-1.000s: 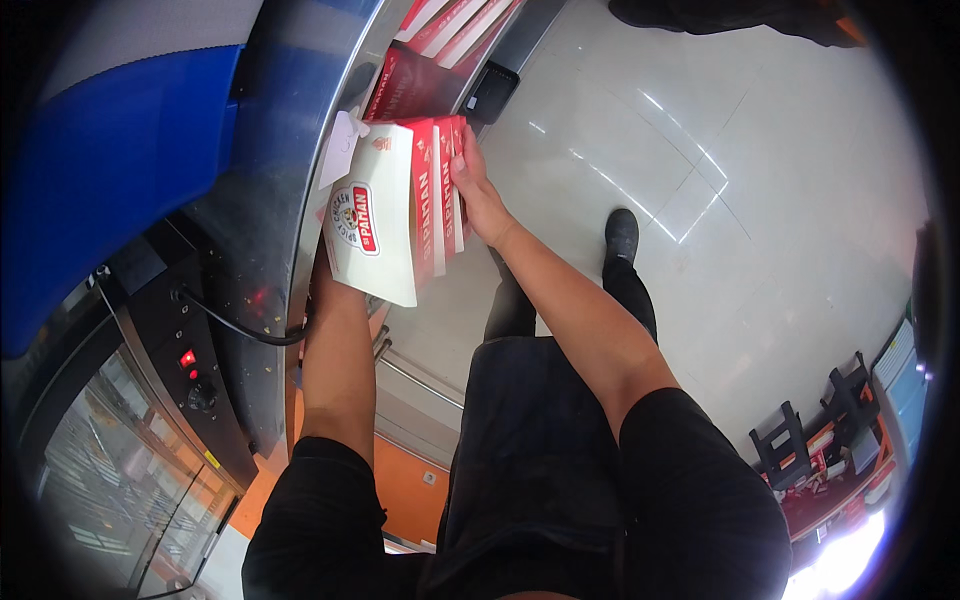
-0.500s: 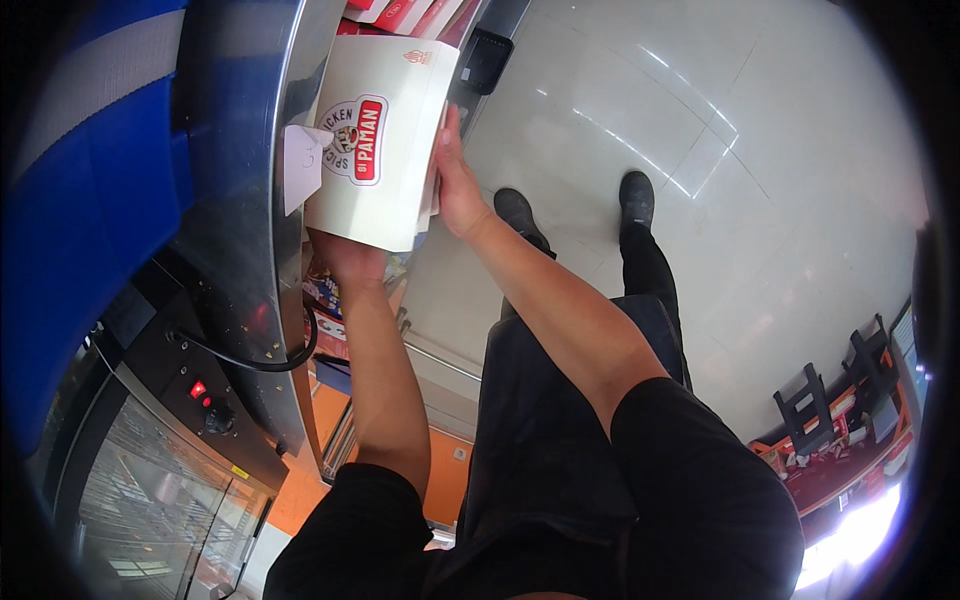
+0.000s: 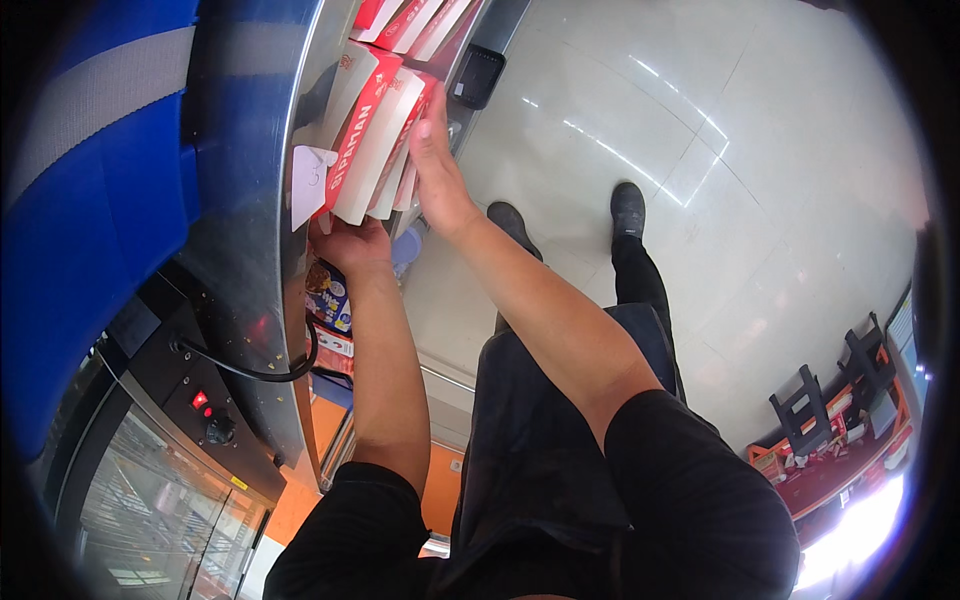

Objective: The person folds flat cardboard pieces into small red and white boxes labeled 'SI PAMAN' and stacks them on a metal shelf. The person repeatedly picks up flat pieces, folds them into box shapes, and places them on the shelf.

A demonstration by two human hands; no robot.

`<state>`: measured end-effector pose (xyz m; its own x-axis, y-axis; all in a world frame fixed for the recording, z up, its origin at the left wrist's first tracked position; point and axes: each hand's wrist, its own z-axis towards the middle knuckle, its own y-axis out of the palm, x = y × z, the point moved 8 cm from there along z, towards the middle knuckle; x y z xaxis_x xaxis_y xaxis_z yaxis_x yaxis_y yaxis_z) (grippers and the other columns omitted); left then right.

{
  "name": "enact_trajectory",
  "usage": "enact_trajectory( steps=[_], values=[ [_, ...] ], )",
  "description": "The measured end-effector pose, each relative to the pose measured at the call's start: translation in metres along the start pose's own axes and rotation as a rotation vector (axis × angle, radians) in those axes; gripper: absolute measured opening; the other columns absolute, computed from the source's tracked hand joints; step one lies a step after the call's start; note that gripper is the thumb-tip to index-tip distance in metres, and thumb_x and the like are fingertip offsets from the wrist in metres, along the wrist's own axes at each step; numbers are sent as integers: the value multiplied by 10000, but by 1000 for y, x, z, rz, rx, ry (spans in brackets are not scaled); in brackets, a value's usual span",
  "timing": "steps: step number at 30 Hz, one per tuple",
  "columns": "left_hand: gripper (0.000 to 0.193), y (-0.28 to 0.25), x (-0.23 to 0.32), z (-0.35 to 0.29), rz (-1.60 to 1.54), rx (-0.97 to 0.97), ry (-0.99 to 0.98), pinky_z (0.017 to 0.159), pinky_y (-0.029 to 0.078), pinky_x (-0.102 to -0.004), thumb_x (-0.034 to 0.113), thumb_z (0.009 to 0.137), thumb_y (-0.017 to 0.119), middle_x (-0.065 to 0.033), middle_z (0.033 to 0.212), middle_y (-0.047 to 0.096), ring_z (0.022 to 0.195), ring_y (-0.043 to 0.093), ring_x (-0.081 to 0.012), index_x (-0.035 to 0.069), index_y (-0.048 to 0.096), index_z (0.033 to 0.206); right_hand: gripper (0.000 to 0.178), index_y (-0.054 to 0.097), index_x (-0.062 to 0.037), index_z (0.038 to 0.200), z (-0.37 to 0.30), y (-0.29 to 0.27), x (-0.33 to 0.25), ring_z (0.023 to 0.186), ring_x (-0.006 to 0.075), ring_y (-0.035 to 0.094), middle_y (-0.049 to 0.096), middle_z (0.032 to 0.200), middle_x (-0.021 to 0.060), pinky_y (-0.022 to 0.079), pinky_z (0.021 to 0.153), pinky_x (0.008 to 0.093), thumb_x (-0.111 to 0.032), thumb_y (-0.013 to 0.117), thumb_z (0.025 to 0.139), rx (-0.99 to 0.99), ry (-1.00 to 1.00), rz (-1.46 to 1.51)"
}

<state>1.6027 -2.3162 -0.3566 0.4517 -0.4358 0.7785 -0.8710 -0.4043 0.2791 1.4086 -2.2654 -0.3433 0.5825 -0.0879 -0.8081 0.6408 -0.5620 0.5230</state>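
1. Boxes (image 3: 378, 150) stand on edge as a leaning bunch beside the steel bench (image 3: 235, 250), between the two hands, with more boxes (image 3: 410, 25) just beyond their far end.
2. The hands are apart, one on each side of a corner of the bunch. The right hand (image 3: 437, 175) lies flat along the right side, fingers stretched; the left hand (image 3: 352, 245) is at the near end, its fingers hidden — whether they grip, I cannot tell.
3. Slipping seems the likeliest trouble: nothing visible binds the bunch, so if the right hand eased off, the outer boxes could fan out and drop toward the floor (image 3: 560, 250).
4. Uneven pressure might also bend the walls (they look like thin card) or push one box ahead of the rest.
5. The white tag (image 3: 308, 185) overlaps the near left part of the bunch; a sideways shove could catch or crease it.
6. As for looks, the boxes are white with red side panels — pale lettering on the red, edges stepped rather than flush. The card appears clean, and no dents show.
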Motion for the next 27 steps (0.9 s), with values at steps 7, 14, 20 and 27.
enact_trajectory(
  steps=[7,14,20,27],
  values=[
    [443,8,-11,5,-261,-148,-20,978,560,-435,353,1005,463,-135,1203,727,1115,699,-279,27,668,1223,932,21,-8,1636,10,9,-8,1586,341,-111,-61,1702,263,23,1273,427,-680,290,1049,-117,107,-232],
    [457,22,-13,6,-317,11,61,1124,448,-498,336,1020,447,-162,1359,633,1281,594,-309,14,622,1293,823,208,-29,1622,23,-19,-19,1573,316,159,219,1671,226,158,1260,380,-630,314,1070,-126,124,-181],
    [586,37,-29,-3,-135,-49,-182,1198,286,-629,422,1006,462,-191,1527,506,1436,437,-402,33,535,1437,832,439,-7,1509,109,-163,-98,1217,241,553,524,1475,102,505,960,397,-687,340,1041,181,27,-607],
    [718,-4,-41,47,-95,-8,-341,1163,270,-738,517,1004,434,-213,1572,449,1451,402,-458,11,436,1513,799,432,-28,1542,285,-203,-268,1435,364,406,437,1572,179,336,1156,544,-643,391,1035,377,-8,-374]
  ],
)
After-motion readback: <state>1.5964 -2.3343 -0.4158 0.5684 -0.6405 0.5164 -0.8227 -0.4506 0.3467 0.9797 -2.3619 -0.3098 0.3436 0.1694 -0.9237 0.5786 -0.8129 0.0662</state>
